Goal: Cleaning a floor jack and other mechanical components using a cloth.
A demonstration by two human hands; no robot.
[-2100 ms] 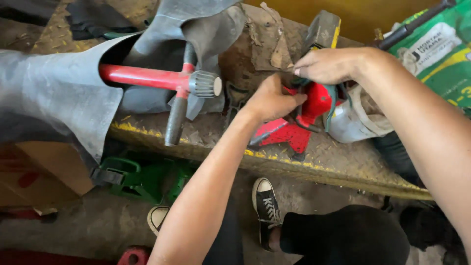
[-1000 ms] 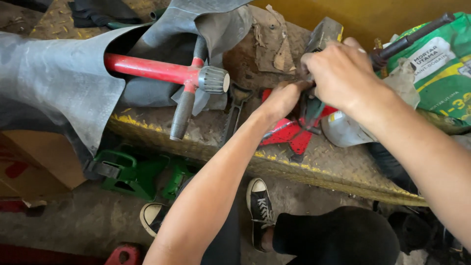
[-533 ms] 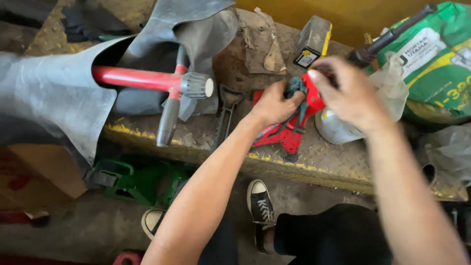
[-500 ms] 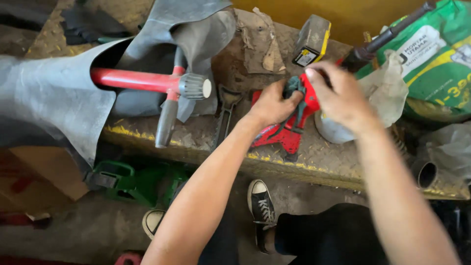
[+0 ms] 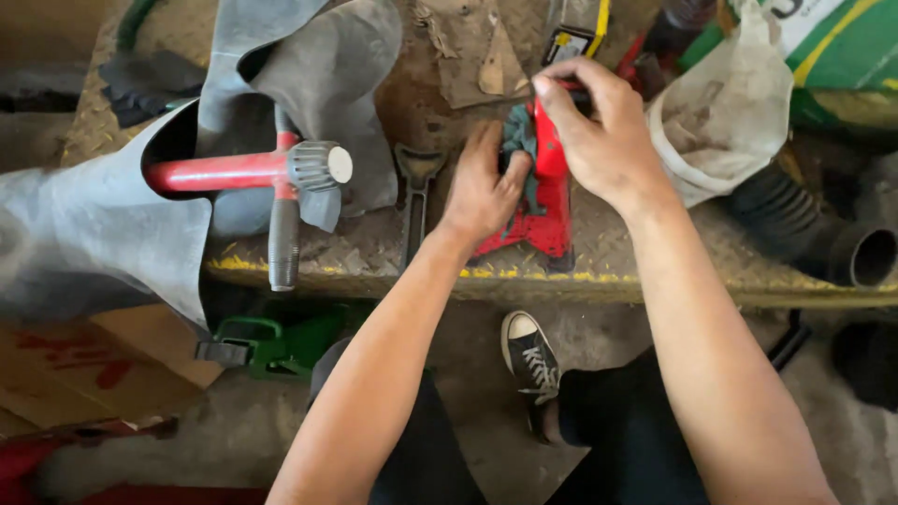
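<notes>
Both hands on the red jack at the counter edge

Left of the red jack [image 5: 543, 201], grey rubber sheeting [image 5: 84, 224] drapes over the counter [image 5: 374, 248] with a red T-handled tool [image 5: 253, 173] poking out of it, and a dark wrench [image 5: 416, 201] lies just beside the jack. The left hand [image 5: 482, 187] presses a teal rag [image 5: 519, 140] against the jack's left side, fingers curled on the cloth. The right hand [image 5: 599, 131] clamps down over the jack's top, fingers closed around it. Right of the jack sits a pale plastic bag [image 5: 720, 112], then black corrugated hose [image 5: 823, 234].
</notes>
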